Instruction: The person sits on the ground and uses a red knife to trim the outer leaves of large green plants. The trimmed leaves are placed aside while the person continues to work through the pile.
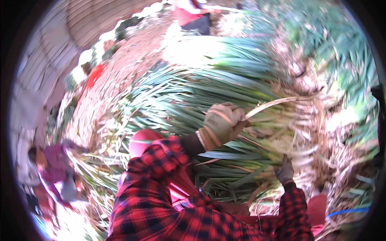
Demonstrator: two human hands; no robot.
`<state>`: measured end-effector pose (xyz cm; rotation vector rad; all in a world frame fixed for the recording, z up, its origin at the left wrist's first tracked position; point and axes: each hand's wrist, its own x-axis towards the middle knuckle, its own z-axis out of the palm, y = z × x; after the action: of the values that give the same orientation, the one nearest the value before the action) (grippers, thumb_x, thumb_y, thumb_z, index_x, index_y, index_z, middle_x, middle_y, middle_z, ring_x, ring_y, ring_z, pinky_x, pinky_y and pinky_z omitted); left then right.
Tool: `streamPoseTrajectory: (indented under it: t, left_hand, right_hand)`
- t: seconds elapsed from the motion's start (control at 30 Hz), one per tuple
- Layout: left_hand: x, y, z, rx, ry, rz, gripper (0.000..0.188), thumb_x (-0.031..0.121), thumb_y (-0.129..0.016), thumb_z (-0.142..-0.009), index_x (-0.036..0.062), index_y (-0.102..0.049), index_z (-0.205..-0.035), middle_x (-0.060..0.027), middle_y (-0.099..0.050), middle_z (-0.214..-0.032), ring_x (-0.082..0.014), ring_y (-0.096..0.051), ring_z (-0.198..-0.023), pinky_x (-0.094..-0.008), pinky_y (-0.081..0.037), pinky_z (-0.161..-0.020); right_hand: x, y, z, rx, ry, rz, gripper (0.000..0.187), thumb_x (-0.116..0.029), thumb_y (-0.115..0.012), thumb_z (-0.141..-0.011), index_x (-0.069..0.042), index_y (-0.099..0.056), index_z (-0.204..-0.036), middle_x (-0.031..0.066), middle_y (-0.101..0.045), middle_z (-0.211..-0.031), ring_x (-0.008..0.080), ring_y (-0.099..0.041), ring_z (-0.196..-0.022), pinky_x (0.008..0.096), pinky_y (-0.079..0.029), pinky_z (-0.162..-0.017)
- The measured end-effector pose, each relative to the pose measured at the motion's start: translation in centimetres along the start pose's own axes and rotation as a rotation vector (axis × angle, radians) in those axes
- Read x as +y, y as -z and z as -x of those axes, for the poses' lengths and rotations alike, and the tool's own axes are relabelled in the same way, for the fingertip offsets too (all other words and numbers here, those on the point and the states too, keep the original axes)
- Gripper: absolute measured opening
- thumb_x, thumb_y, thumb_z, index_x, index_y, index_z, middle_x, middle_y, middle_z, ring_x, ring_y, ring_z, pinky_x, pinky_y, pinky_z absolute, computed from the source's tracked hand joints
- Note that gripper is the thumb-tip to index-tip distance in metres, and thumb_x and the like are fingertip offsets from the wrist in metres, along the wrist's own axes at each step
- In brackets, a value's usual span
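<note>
A big bundle of long green leafy stalks (225, 96) with pale white bases (289, 132) lies in front of me. My left hand (221, 122), in a tan work glove, is closed around a straw-coloured tie strip (281, 102) that arches over the bundle. At the bundle's lower side, my right hand (284, 170), in a grey glove, presses against the white bases. It is unclear whether it grips anything. Both my sleeves are red and black plaid.
Dry straw and soil (120, 76) cover the ground. Another person in plaid (52, 168) crouches at the lower left. A further person in red (191, 16) stands at the top. More green stalks (350, 60) lie at the right. A wall (44, 52) curves at the upper left.
</note>
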<state>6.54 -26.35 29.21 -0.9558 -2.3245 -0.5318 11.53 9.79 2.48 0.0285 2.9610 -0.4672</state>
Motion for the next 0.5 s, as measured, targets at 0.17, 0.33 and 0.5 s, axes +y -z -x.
streamPoseTrajectory:
  t: [0.17, 0.33, 0.5]
  left_hand:
    - [0.3, 4.5, 4.0, 0.397, 0.474, 0.571, 0.017, 0.016, -0.072, -0.088, 0.0033, -0.066, -0.078, -0.0034, -0.065, -0.066, -0.0076, -0.057, -0.053, -0.0265, -0.046, -0.047]
    - [0.2, 15.7, 2.6, 0.719, 0.659, 0.901, 0.02, 0.022, -0.06, -0.099, 0.0034, -0.063, -0.093, -0.0013, -0.065, -0.073, -0.0055, -0.058, -0.054, -0.0195, -0.046, -0.047]
    - [1.4, 13.9, 7.1, 0.502, 0.738, 0.974, 0.024, 0.025, -0.064, -0.097, 0.0028, -0.06, -0.091, -0.0015, -0.063, -0.07, -0.0059, -0.056, -0.051, -0.0196, -0.046, -0.043]
  right_hand:
    - [-1.8, -0.2, 0.0, -0.191, -0.006, 0.098, 0.115, -0.036, -0.082, -0.071, -0.007, -0.01, -0.156, 0.031, -0.029, -0.152, 0.0455, -0.038, -0.136, 0.0436, -0.038, -0.111]
    - [-0.5, 0.2, 0.5, -0.246, 0.114, 0.217, 0.111, -0.036, -0.082, -0.071, -0.011, -0.015, -0.156, 0.0262, -0.03, -0.152, 0.0428, -0.031, -0.141, 0.0454, -0.034, -0.114]
    - [0.4, -2.2, 0.5, -0.086, 0.17, 0.204, 0.101, -0.032, -0.079, -0.072, -0.008, -0.024, -0.153, 0.0262, -0.041, -0.142, 0.042, -0.038, -0.134, 0.0453, -0.038, -0.11]
